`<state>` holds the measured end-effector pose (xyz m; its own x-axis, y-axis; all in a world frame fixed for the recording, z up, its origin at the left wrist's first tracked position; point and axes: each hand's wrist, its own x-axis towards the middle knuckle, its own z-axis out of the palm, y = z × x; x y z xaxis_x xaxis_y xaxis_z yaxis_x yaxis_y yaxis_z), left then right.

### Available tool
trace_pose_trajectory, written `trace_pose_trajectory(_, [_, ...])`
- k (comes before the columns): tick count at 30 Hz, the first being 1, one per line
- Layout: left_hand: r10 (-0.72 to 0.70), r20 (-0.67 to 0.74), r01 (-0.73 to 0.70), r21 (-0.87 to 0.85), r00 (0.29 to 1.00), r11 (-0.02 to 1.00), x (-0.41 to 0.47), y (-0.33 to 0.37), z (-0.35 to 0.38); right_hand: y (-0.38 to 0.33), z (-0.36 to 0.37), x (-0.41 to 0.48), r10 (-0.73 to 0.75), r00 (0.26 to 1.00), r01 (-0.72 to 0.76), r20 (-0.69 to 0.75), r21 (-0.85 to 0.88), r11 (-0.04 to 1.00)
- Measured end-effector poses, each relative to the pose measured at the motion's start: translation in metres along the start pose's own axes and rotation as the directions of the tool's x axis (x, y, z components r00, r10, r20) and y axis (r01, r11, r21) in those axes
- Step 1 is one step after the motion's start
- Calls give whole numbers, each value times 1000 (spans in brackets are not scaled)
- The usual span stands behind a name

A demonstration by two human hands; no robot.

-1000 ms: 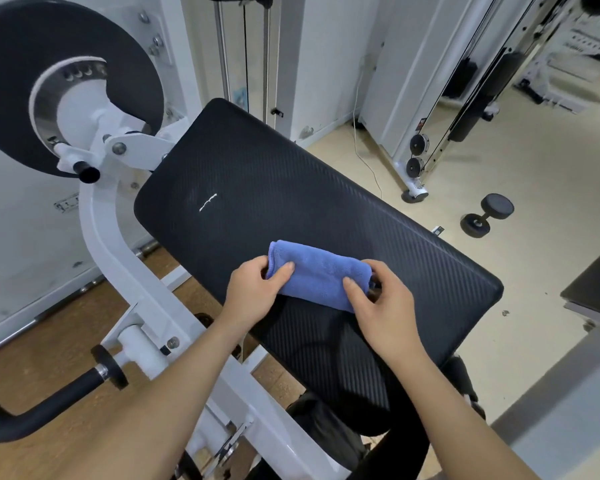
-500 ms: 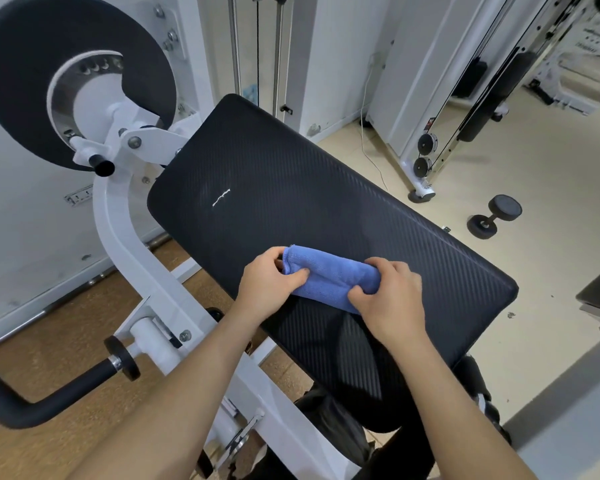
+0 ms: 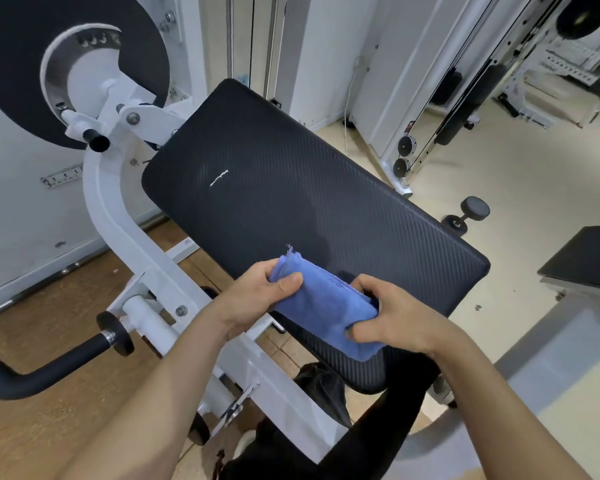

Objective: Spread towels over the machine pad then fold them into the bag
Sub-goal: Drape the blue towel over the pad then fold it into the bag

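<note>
A folded blue towel [image 3: 321, 304] is held between both hands, just above the near edge of the black machine pad [image 3: 291, 188]. My left hand [image 3: 257, 296] pinches its left end with thumb on top. My right hand [image 3: 392, 315] grips its right end, fingers curled around the fold. Below the pad, between the white frame and my dark trouser leg, a black bag [image 3: 321, 389] shows partly; its opening is mostly hidden.
The white machine frame [image 3: 118, 216] with a black round roller pad [image 3: 21, 46] rises at left, and a black handle bar [image 3: 45, 368] sticks out low left. A dumbbell [image 3: 466, 216] lies on the floor at right. Another bench corner [image 3: 582, 261] sits far right.
The towel has been folded narrower and lifted off the pad, drawn toward the pad's near edge. Both hands have closed on its ends.
</note>
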<state>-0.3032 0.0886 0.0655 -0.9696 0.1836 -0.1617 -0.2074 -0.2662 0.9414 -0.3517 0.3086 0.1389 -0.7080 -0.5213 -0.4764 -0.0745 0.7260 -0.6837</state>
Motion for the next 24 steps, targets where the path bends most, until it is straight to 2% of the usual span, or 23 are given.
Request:
trace_pose_trajectory(3, [24, -210, -28, -19, 977, 999, -12, -1, 23, -1, 8, -23, 2, 1000, 4, -30, 179, 984])
trace_pose_trajectory(6, [85, -320, -82, 23, 944, 996, -26, -5, 42, 1, 20, -44, 13, 999, 4, -48, 334, 943])
trace_pose_trajectory(10, [179, -354, -147, 114, 918, 982, -53, -5, 67, 8, 42, -78, 44, 998, -58, 39, 549, 834])
trace_pose_trajectory(13, [169, -332, -104, 205, 928, 973, -78, -14, 87, 24, 58, -109, 88, 990, -138, 109, 643, 754])
trace_pose_trajectory(17, [103, -374, 32, 338, 922, 941, -120, -49, 118, 59, 83, -151, 10, 976, -148, 217, 630, 762])
trace_pose_trajectory(19, [87, -397, 64, 353, 914, 934, -144, -74, 134, 80, 101, -174, -12, 977, -117, 214, 582, 805])
trace_pose_trajectory(22, [59, -397, 104, 377, 916, 920, -176, -116, 151, 109, 132, -204, -36, 998, 13, 57, 364, 931])
trace_pose_trajectory(24, [-32, -485, 208, 313, 874, 927, -190, -145, 154, 126, 152, -220, -26, 997, 40, -69, 218, 975])
